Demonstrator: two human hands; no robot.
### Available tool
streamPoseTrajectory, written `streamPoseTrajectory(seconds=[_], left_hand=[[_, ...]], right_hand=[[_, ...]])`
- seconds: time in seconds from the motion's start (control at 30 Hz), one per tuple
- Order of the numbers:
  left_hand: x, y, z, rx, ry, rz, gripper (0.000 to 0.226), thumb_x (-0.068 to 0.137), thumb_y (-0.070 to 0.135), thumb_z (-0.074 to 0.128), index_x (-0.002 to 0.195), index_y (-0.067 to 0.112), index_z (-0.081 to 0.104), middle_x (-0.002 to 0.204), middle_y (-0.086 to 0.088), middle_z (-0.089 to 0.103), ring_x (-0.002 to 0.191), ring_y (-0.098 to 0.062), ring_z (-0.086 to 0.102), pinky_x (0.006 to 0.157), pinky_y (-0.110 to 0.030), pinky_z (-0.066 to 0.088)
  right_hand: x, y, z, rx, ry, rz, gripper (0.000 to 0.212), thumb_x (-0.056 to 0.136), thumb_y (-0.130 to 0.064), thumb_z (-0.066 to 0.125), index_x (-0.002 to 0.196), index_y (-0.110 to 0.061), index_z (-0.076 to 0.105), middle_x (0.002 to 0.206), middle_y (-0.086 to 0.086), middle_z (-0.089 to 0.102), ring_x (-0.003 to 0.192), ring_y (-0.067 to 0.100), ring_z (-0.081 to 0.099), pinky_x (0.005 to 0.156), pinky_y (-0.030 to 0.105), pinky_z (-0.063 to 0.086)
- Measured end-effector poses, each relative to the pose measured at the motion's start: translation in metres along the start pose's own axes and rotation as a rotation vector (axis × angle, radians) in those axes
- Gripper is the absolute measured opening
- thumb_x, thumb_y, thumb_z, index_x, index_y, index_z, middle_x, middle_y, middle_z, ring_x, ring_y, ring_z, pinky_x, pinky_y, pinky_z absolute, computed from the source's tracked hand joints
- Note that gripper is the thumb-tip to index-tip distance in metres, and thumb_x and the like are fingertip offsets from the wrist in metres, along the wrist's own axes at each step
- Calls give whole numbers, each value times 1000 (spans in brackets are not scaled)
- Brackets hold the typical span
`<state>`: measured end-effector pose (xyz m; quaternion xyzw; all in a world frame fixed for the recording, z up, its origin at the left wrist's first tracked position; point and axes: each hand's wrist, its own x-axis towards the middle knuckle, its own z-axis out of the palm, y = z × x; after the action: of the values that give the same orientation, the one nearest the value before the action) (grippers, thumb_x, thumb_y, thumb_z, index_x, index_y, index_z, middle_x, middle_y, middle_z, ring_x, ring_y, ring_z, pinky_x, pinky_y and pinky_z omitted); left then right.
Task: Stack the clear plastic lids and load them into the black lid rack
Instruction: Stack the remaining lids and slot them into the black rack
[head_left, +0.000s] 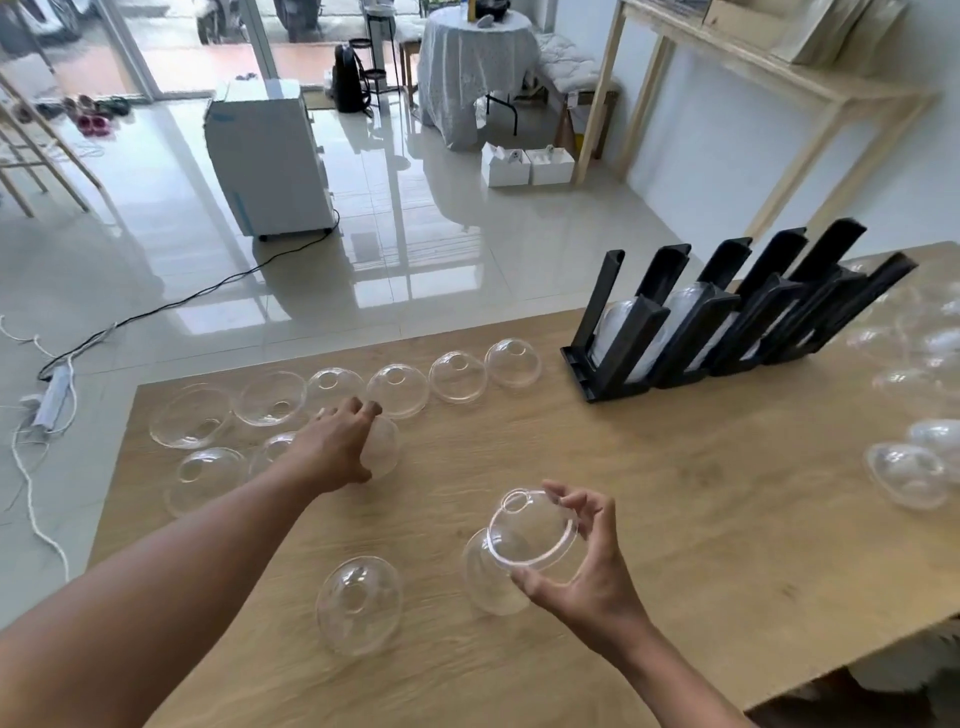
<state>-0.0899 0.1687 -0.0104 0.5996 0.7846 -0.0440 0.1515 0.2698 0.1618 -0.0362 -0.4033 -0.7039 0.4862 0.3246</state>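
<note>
Wooden table (675, 493) scene: left hand (340, 447) grips a dome lid (384, 449), right hand (576, 561) pinches two nested lids (519, 545).

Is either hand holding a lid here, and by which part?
The right hand holds a dome lid by its rim, thumb near, fingers far. The left hand grips another lid over its dome, still on the table.

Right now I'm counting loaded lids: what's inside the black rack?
Clear lid stacks show in the black rack's left slots. The dividers hide the far-right slots, and no count is possible.
</note>
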Motion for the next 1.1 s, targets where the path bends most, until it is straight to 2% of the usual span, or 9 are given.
streamPoseTrajectory(seconds=[0.1, 0.17, 0.3, 0.47, 0.63, 0.77, 0.9, 1.0, 1.1], left_hand=[[-8, 5, -5, -45, 67, 17, 97, 70, 36, 89, 150, 19, 35, 141, -6, 45, 120, -33, 55, 92, -46, 54], [-17, 6, -8, -78, 149, 25, 99, 67, 41, 91, 148, 19, 38, 141, -6, 45, 119, -33, 56, 90, -46, 55], [-50, 4, -16, -173, 297, 6, 102, 61, 50, 92, 145, 28, 37, 140, 1, 42, 114, -25, 60, 79, -47, 60], [-111, 11, -2, -298, 446, -61, 102, 54, 50, 95, 140, 35, 42, 133, 9, 44, 106, -19, 60, 79, -38, 57], [-159, 29, 38, -477, 321, -189, 94, 63, 46, 92, 142, 36, 41, 136, 17, 38, 97, -9, 60, 74, -34, 56], [-173, 42, 62, -545, 246, -237, 92, 64, 45, 89, 143, 35, 45, 133, 19, 36, 110, -7, 56, 86, -34, 56], [-177, 47, 77, -518, 207, -265, 93, 60, 52, 84, 143, 44, 42, 137, 20, 33, 118, -11, 53, 89, -35, 56], [-178, 53, 86, -467, 195, -276, 92, 62, 53, 83, 143, 44, 41, 143, 21, 38, 122, -13, 53, 96, -33, 50], [-178, 58, 91, -416, 224, -290, 90, 64, 55, 79, 145, 43, 41, 143, 23, 44, 127, -10, 49, 103, -32, 43]], right_hand=[[-18, 18, 11, -39, 38, -7, 89, 66, -36, 94, 135, -33, 39, 149, -11, 53, 137, 18, 52, 105, 32, 41], [-23, 28, 14, -77, 23, -5, 95, 67, -45, 94, 144, -38, 39, 152, -11, 50, 140, 14, 48, 109, 32, 39], [-29, 47, 13, -342, -98, 15, 106, 66, -74, 80, 155, -45, 31, 158, -27, 37, 143, -2, 36, 110, 28, 24], [-27, 62, 14, -529, -192, -76, 100, 69, -75, 75, 154, -38, 38, 159, -27, 35, 148, 2, 34, 108, 38, 29], [-13, 63, 15, -526, -251, -86, 99, 69, -72, 75, 153, -34, 39, 160, -27, 32, 146, -2, 34, 107, 30, 24], [-5, 61, 17, -520, -294, -103, 96, 69, -72, 74, 150, -36, 38, 158, -26, 34, 140, -5, 41, 106, 22, 19], [-6, 59, 19, -534, -310, -83, 98, 69, -73, 72, 152, -42, 30, 154, -22, 43, 130, -6, 48, 106, 15, 14], [-7, 60, 20, -561, -301, -76, 100, 68, -74, 71, 153, -39, 30, 149, -21, 49, 124, -6, 51, 101, 22, 21], [-8, 60, 21, -596, -314, -74, 103, 70, -76, 67, 155, -30, 32, 155, -22, 42, 127, -1, 53, 98, 27, 22]])
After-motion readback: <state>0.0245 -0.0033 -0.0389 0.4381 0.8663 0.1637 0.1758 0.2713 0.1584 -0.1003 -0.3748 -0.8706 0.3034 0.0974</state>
